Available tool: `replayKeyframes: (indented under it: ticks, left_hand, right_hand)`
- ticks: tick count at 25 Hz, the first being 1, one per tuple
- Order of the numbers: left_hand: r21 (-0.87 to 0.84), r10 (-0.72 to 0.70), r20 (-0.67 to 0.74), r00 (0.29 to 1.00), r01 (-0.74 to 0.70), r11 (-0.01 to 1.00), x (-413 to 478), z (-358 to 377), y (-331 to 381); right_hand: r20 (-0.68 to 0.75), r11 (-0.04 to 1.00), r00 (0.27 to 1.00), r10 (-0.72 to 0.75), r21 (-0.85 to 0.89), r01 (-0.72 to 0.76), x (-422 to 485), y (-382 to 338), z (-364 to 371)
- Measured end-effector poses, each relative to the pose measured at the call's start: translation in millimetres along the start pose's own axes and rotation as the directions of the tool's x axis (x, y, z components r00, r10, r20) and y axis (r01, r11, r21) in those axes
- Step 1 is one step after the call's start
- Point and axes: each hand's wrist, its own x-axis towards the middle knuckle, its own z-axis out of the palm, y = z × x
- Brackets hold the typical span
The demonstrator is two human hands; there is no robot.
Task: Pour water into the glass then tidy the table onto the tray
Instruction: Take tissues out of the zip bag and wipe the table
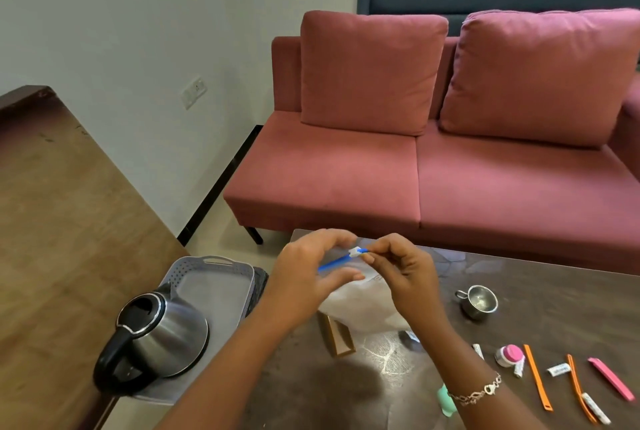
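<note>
Both my hands hold a clear plastic zip bag [360, 308] up above the dark table [346, 384]. My left hand [308, 277] grips the bag's blue sealing strip [337, 261] near its left end. My right hand [401, 274] pinches the white slider [355, 251] on that strip. A steel electric kettle [162, 332] with a black handle stands on a grey tray [214, 287] at the left. A small steel cup [479, 301] sits on the table to the right. No glass is in view.
On the table lie a brown packet [336, 334], a pink-lidded jar [509, 355], two orange strips [536, 381], a pink strip [611, 377], small white sachets and a green item [445, 398] by my right wrist. A red sofa [415, 170] stands behind; a wooden table [62, 222] is at left.
</note>
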Motion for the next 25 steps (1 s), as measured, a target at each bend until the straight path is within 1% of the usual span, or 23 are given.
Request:
replayKeyframes:
  ticks: [2, 3, 7, 9, 11, 14, 17, 20, 22, 25]
  left_hand:
    - [0.054, 0.122, -0.061, 0.991, -0.119, 0.991, 3.5, 6.6, 6.5]
    - [0.074, 0.149, -0.082, 0.985, -0.144, 0.987, 4.7, 8.2, 7.1]
    - [0.124, 0.123, -0.023, 0.992, -0.120, 0.985, 5.2, 9.6, 7.6]
    - [0.141, 0.129, -0.032, 0.991, -0.123, 0.982, 3.4, 10.4, 8.5]
    - [0.160, 0.138, -0.025, 0.990, -0.133, 0.978, 2.9, 9.6, 8.7]
    - [0.198, 0.144, 0.022, 0.989, -0.145, 0.969, 3.3, 6.9, 11.9]
    - [0.217, 0.122, 0.052, 0.991, -0.131, 0.967, 6.8, 4.8, 15.7]
    - [0.247, 0.084, 0.050, 0.995, -0.094, 0.965, 8.1, -0.8, 12.1]
    - [0.266, 0.025, 0.050, 0.998, -0.037, 0.963, 5.3, -7.5, 3.4]
    - [0.265, -0.083, 0.044, 0.996, 0.068, 0.962, -1.8, -18.0, -14.8]
  right_hand:
    - [0.032, 0.997, 0.998, -0.048, -0.054, 0.050, -4.0, -3.1, -1.0]
    - [0.037, 0.996, 0.997, -0.065, -0.067, 0.067, -5.4, -4.3, -1.8]
    - [0.065, 0.992, 0.994, -0.092, -0.078, 0.097, -7.3, -6.5, -5.4]
    - [0.079, 0.986, 0.991, -0.108, -0.121, 0.117, -9.0, -6.5, -6.1]
    - [0.078, 0.979, 0.989, -0.125, -0.151, 0.135, -10.7, -7.3, -6.2]
    - [0.062, 0.978, 0.988, -0.140, -0.145, 0.148, -13.3, -8.5, -6.0]
    - [0.007, 0.986, 0.991, -0.135, -0.099, 0.135, -15.5, -9.5, -5.8]
    - [-0.099, 0.996, 0.991, -0.087, 0.000, 0.088, -11.0, -11.7, -15.8]
    - [-0.177, 0.994, 0.982, -0.063, 0.073, 0.077, -3.8, -12.8, -29.4]
    - [-0.262, 0.990, 0.963, -0.066, 0.104, 0.096, 6.1, -15.2, -49.9]
